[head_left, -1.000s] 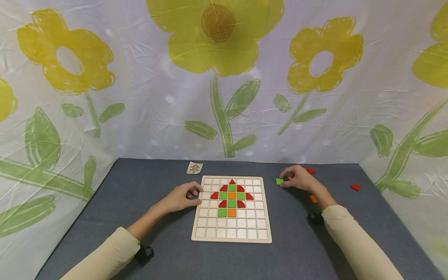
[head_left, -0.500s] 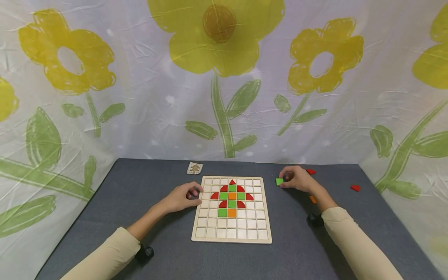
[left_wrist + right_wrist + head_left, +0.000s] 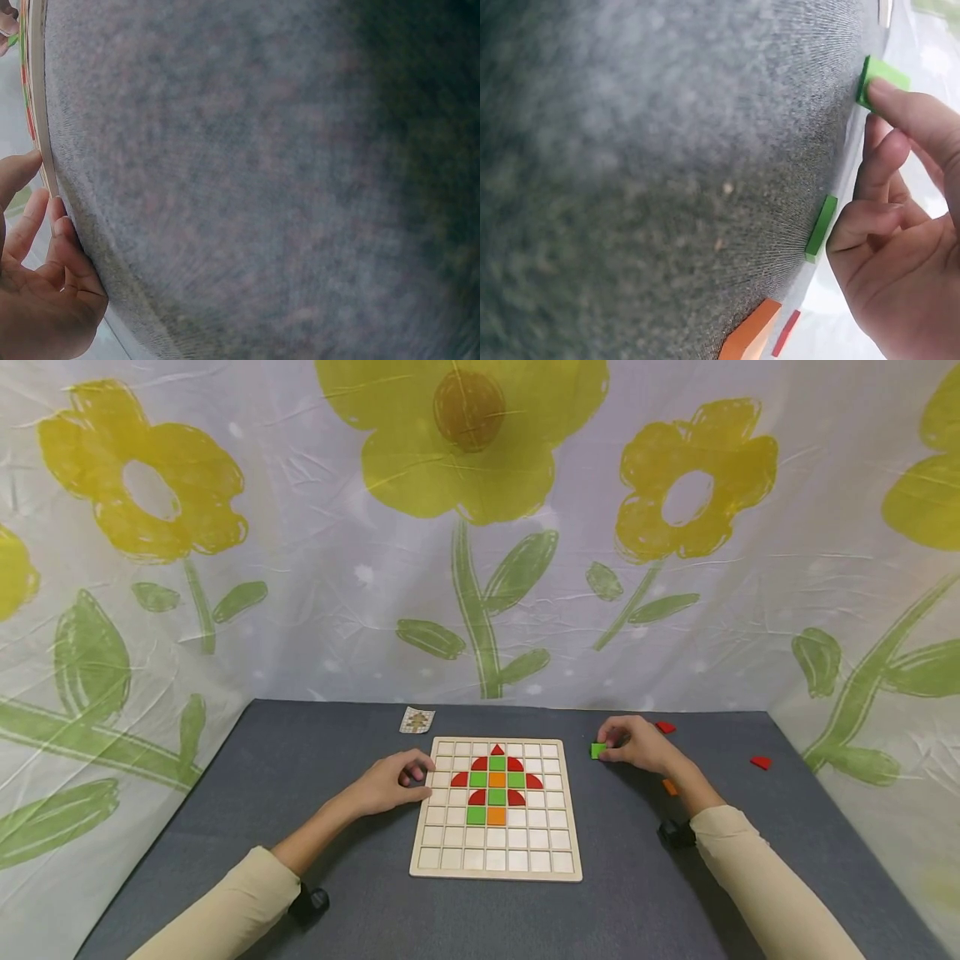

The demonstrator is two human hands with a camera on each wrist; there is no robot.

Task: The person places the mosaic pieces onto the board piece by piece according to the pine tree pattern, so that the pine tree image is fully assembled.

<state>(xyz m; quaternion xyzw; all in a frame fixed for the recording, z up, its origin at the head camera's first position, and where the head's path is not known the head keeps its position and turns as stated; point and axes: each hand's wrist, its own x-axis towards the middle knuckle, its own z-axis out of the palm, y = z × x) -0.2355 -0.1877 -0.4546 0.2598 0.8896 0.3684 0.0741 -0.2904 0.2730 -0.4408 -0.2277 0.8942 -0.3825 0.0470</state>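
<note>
My right hand [image 3: 636, 745] pinches a green square tile [image 3: 597, 751] between thumb and fingers, right of the board. The right wrist view shows the thumb flat against this green tile [image 3: 889, 79]. A second green tile [image 3: 821, 229] lies on the cloth below that hand. My left hand [image 3: 390, 782] touches the left edge of a wooden grid board [image 3: 495, 877], thumb and forefinger apart along the rim. In the left wrist view the left hand [image 3: 49, 292] has its fingertips at the board's edge [image 3: 39, 97]. Red, green and orange pieces [image 3: 497, 781] form a tree-like pattern in the grid.
Red pieces lie at the back right, one [image 3: 665, 727] behind the right hand and one [image 3: 761, 762] farther right. An orange piece [image 3: 671, 787] is beside the right forearm. A small pattern card [image 3: 417, 720] lies behind the board on the dark cloth [image 3: 337, 902].
The green tile in my right hand has tilted and shifted very slightly. My left hand and the board have stayed in place.
</note>
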